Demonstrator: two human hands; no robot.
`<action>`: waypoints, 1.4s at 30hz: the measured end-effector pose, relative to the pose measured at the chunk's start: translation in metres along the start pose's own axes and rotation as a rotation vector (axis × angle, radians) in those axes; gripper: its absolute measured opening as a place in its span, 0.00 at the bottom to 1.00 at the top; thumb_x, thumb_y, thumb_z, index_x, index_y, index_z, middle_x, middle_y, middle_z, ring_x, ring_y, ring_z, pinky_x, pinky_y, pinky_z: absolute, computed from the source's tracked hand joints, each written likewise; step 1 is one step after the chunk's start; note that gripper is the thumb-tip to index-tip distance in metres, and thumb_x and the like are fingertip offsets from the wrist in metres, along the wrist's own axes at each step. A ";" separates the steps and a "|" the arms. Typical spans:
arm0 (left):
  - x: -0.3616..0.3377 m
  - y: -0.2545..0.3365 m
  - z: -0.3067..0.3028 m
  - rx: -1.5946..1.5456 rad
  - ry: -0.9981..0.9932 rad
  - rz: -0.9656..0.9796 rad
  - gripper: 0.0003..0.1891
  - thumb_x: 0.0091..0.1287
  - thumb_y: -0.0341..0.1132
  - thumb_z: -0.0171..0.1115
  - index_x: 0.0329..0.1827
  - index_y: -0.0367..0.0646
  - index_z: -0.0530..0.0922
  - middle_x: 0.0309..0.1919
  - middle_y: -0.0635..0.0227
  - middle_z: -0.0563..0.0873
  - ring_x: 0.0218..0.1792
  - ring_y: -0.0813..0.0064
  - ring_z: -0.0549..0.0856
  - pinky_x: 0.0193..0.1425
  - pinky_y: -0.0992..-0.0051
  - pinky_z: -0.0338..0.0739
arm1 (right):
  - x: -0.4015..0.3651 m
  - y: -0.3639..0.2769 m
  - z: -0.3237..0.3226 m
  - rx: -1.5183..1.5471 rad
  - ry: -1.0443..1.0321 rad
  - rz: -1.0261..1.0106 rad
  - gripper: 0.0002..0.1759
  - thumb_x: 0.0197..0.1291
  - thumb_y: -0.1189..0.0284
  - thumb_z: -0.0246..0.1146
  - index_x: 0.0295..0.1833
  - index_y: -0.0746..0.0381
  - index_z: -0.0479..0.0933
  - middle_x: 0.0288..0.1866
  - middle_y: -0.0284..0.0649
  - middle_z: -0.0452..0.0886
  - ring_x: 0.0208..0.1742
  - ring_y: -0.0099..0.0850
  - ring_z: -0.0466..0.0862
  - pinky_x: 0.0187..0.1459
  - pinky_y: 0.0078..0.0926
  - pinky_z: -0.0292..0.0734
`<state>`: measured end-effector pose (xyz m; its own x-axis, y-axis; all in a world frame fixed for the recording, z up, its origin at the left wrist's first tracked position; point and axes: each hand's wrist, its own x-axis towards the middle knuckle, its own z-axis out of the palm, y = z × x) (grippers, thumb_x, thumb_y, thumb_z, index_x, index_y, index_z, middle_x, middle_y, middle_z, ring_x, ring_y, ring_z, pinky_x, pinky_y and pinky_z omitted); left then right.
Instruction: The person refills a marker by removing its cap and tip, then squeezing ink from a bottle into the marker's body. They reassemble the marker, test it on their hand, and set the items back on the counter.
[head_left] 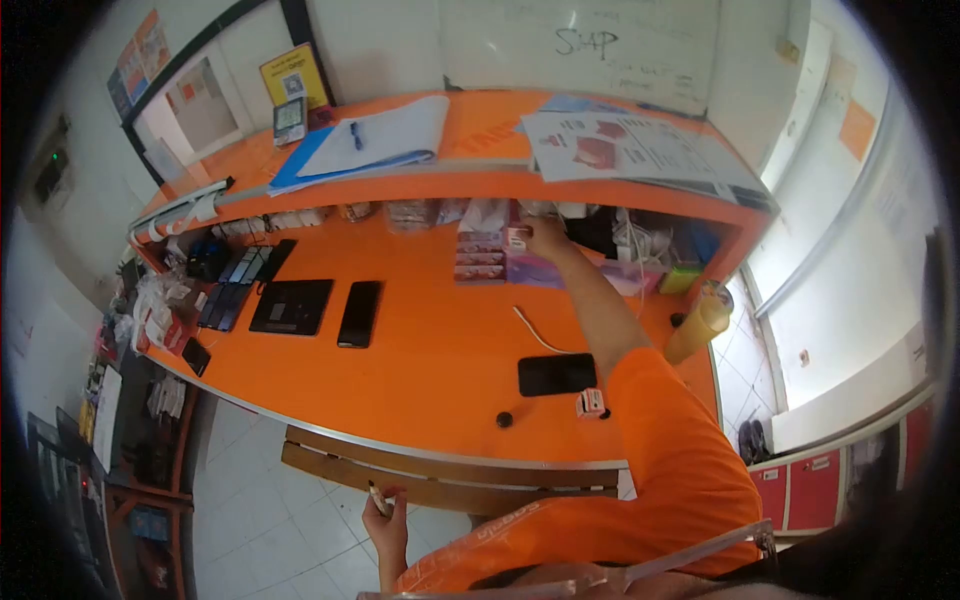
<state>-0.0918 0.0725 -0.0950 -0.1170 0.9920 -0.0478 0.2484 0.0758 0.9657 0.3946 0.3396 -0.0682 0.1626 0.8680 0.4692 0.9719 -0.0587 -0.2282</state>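
Note:
My right hand reaches under the raised shelf, at the small stacked boxes at the back of the orange desk. Its fingers are bent at a small box beside the stack; a firm hold cannot be made out. Low in the view, in front of the desk edge, my left hand pinches a small pen-like object with a dark tip. Near my right forearm lie a black phone, a small white and red box and a white cable.
A yellow bottle stands at the desk's right end. A black tablet and another phone lie left of centre. Papers and a printed sheet rest on the upper shelf. A wooden bench is below the desk edge.

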 end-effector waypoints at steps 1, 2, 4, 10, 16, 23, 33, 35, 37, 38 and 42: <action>0.000 -0.001 0.002 0.008 -0.017 -0.004 0.04 0.56 0.24 0.61 0.34 0.37 0.77 0.27 0.74 0.80 0.20 0.89 0.68 0.23 0.86 0.61 | -0.006 -0.008 -0.006 0.174 0.034 0.018 0.16 0.54 0.62 0.58 0.48 0.55 0.75 0.43 0.43 0.78 0.46 0.42 0.77 0.46 0.42 0.70; 0.002 -0.004 0.002 0.047 -0.025 0.073 0.04 0.56 0.24 0.61 0.34 0.37 0.77 0.28 0.73 0.80 0.24 0.87 0.72 0.27 0.85 0.65 | -0.015 -0.015 -0.015 0.346 0.070 0.042 0.19 0.54 0.63 0.57 0.52 0.53 0.74 0.50 0.44 0.76 0.51 0.42 0.74 0.51 0.44 0.68; -0.002 -0.001 0.002 0.114 -0.077 0.141 0.05 0.56 0.24 0.61 0.35 0.37 0.77 0.28 0.71 0.81 0.28 0.84 0.75 0.31 0.84 0.69 | -0.047 -0.021 -0.038 -0.232 0.143 -0.226 0.25 0.54 0.61 0.57 0.59 0.51 0.69 0.61 0.47 0.66 0.58 0.46 0.68 0.57 0.45 0.61; -0.003 -0.001 0.008 -0.028 -0.098 0.118 0.07 0.58 0.24 0.59 0.39 0.35 0.76 0.32 0.67 0.81 0.34 0.79 0.78 0.40 0.80 0.72 | -0.171 -0.032 -0.105 0.319 0.488 0.045 0.18 0.51 0.75 0.59 0.50 0.63 0.72 0.51 0.50 0.72 0.48 0.45 0.72 0.48 0.38 0.68; -0.006 0.010 0.059 -0.094 -0.438 0.121 0.12 0.56 0.26 0.63 0.43 0.35 0.75 0.34 0.65 0.82 0.34 0.81 0.78 0.37 0.82 0.72 | -0.335 -0.022 -0.093 0.303 -0.064 0.135 0.12 0.45 0.78 0.60 0.40 0.66 0.76 0.39 0.49 0.75 0.35 0.39 0.77 0.36 0.30 0.72; -0.002 0.042 0.195 0.136 -0.855 0.268 0.25 0.51 0.25 0.67 0.54 0.38 0.70 0.46 0.65 0.78 0.40 0.81 0.78 0.38 0.83 0.71 | -0.350 -0.039 -0.100 0.594 -0.017 0.490 0.16 0.44 0.74 0.66 0.41 0.65 0.76 0.38 0.46 0.78 0.36 0.34 0.79 0.37 0.25 0.74; 0.006 0.009 0.282 -0.347 -1.008 0.184 0.26 0.48 0.26 0.68 0.53 0.37 0.70 0.42 0.67 0.79 0.42 0.78 0.78 0.47 0.79 0.71 | -0.330 -0.079 -0.108 0.975 0.215 0.221 0.13 0.51 0.69 0.64 0.42 0.61 0.75 0.41 0.40 0.79 0.46 0.33 0.78 0.50 0.33 0.71; 0.001 0.005 0.283 -0.285 -0.888 0.312 0.24 0.50 0.23 0.66 0.51 0.38 0.71 0.40 0.68 0.79 0.40 0.80 0.77 0.43 0.80 0.72 | -0.337 -0.078 -0.111 0.720 0.240 0.128 0.13 0.50 0.69 0.64 0.42 0.61 0.75 0.41 0.40 0.78 0.46 0.35 0.77 0.54 0.36 0.67; -0.011 0.017 0.273 -0.204 -0.900 0.316 0.21 0.51 0.21 0.64 0.50 0.37 0.72 0.41 0.69 0.78 0.39 0.80 0.77 0.43 0.81 0.71 | -0.347 -0.076 -0.118 0.464 0.251 0.048 0.13 0.50 0.70 0.64 0.41 0.60 0.75 0.41 0.40 0.78 0.47 0.38 0.76 0.57 0.39 0.63; -0.018 0.025 0.268 -0.128 -0.895 0.323 0.20 0.51 0.19 0.61 0.49 0.36 0.73 0.43 0.69 0.77 0.38 0.80 0.77 0.42 0.83 0.70 | -0.352 -0.075 -0.124 0.409 0.247 0.088 0.13 0.49 0.70 0.63 0.42 0.60 0.74 0.40 0.40 0.78 0.48 0.40 0.75 0.59 0.41 0.60; -0.035 0.020 0.268 -0.300 -0.843 0.406 0.23 0.47 0.21 0.66 0.49 0.38 0.74 0.36 0.70 0.77 0.37 0.80 0.76 0.40 0.81 0.71 | -0.365 -0.069 -0.130 0.403 0.328 0.231 0.13 0.47 0.71 0.63 0.41 0.59 0.74 0.39 0.40 0.78 0.45 0.42 0.74 0.58 0.43 0.59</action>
<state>0.1747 0.0667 -0.1425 0.6766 0.6932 0.2484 -0.1504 -0.2001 0.9682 0.2907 -0.0377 -0.1130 0.4699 0.6524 0.5946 0.7733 0.0205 -0.6337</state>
